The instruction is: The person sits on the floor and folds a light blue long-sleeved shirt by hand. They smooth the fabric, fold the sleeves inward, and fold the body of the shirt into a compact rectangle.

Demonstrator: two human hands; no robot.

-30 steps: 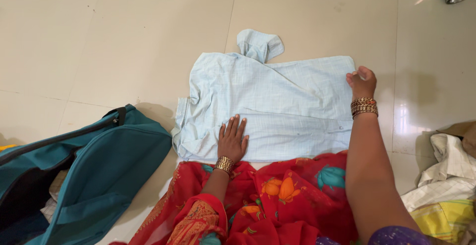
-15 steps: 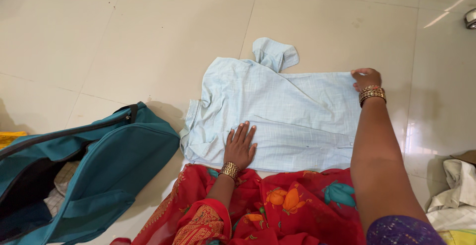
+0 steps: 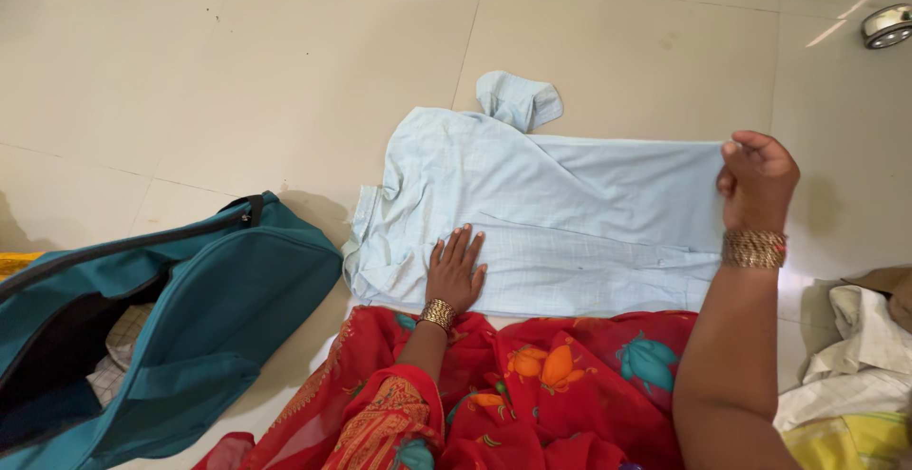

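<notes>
1. the left hand [image 3: 454, 270] lies flat, fingers spread wide, palm pressed down on the near edge of a pale blue checked cotton shirt [image 3: 560, 209]; it grips nothing.
2. the right hand [image 3: 757, 183] is closed, fingers curled around the shirt's far right edge, which it pinches and lifts a little off the floor.
3. the shirt lies spread on the cream tiled floor [image 3: 237, 71] between the two hands, with a folded sleeve cuff [image 3: 518, 99] sticking out beyond it, away from the left hand.
4. just below both wrists lies a red floral printed garment [image 3: 532, 384] over the person's lap.
5. well to the left of the left hand sits a teal fabric zip bag [image 3: 180, 318], open.
6. below and right of the right hand lies a pile of white and yellow checked cloths [image 3: 855, 375].
7. far beyond the right hand stands a small round steel container [image 3: 888, 25].
</notes>
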